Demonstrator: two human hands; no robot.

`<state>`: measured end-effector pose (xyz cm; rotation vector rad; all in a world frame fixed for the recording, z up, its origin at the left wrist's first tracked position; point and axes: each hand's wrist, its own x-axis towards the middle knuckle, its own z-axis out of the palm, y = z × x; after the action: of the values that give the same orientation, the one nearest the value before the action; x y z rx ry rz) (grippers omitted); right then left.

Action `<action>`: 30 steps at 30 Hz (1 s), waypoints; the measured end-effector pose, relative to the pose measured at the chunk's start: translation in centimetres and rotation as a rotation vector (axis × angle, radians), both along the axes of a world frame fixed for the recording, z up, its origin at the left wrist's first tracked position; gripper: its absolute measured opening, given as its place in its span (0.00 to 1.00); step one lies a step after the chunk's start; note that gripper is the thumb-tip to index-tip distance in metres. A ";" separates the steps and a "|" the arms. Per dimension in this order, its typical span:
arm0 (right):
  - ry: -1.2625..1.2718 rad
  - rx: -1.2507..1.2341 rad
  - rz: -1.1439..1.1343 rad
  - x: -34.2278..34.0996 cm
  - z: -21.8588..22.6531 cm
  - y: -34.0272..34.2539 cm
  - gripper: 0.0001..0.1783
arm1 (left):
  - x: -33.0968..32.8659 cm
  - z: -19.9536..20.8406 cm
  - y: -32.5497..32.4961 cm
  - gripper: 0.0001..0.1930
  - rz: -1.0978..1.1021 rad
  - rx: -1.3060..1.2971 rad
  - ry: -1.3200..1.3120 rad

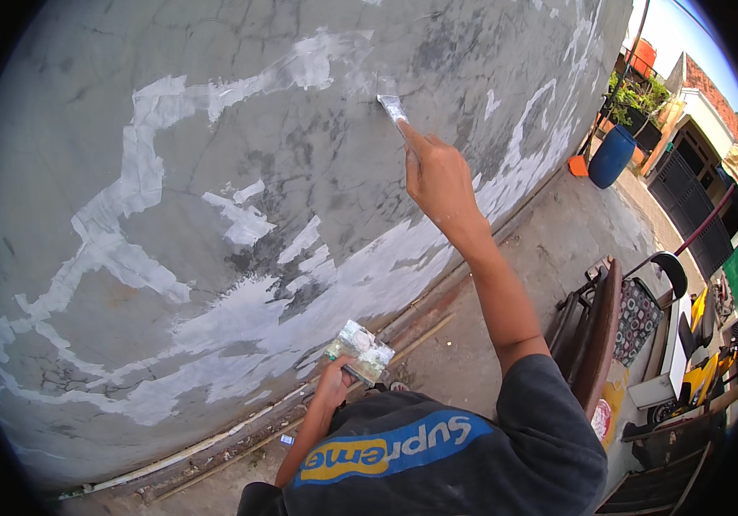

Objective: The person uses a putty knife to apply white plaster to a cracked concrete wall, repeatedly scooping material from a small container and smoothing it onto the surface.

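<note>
My right hand (442,176) is raised against the cracked grey wall (300,159), its fingers closed round a putty knife (394,108). The knife's whitish blade points up and meets or nearly meets the wall, just right of a pale putty streak (313,64). Lower down, my left hand (333,383) grips a small flat putty board (360,351) smeared with white and greenish filler. A lump of white putty (370,347) sits on that board. Irregular white patches follow the cracks, and a broad white band (291,331) covers the wall's lower part.
Wooden furniture (591,340) stands on the concrete floor (549,232) to my right. Beyond it are a patterned cushion (641,320) and yellow-and-black motorbike parts (702,378). A blue barrel (612,156) stands farther off. Along the wall's foot runs a thin pole (403,354).
</note>
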<state>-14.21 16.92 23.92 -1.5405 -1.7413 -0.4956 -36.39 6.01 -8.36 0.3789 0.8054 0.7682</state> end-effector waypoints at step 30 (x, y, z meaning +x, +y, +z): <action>0.035 0.067 0.110 2.3 0.8 0.6 0.19 | 0.7 0.5 0.8 0.20 -0.047 0.028 0.047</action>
<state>-11.93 17.55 24.72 -1.3909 -1.7542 -0.4646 -35.66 6.83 -7.88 0.4410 0.8277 0.7301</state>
